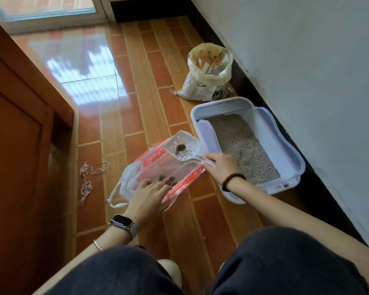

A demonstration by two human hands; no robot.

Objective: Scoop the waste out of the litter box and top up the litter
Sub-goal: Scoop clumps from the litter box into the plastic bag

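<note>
Resting in a white slotted scoop (189, 141), a dark waste clump (180, 148) is held over the red-and-white plastic bag (152, 161), left of the litter box (208, 133). The scoop's handle is gripped by the right hand (221, 167); the bag's near edge is held by the left hand (147, 198), fingers curled.

One wide-angle camera, worn on the person's head, looks forward and steeply down. The knees (285, 262) fill the bottom of the frame, closest to the lens. At arm's reach in the centre are the left hand (146, 196) on the plastic bag (153, 160) and the right hand (218, 167) with the scoop (190, 141). The litter box (271, 133) sits right of centre against the wall (307, 60). The floor (136, 81) recedes toward the upper left.
</note>
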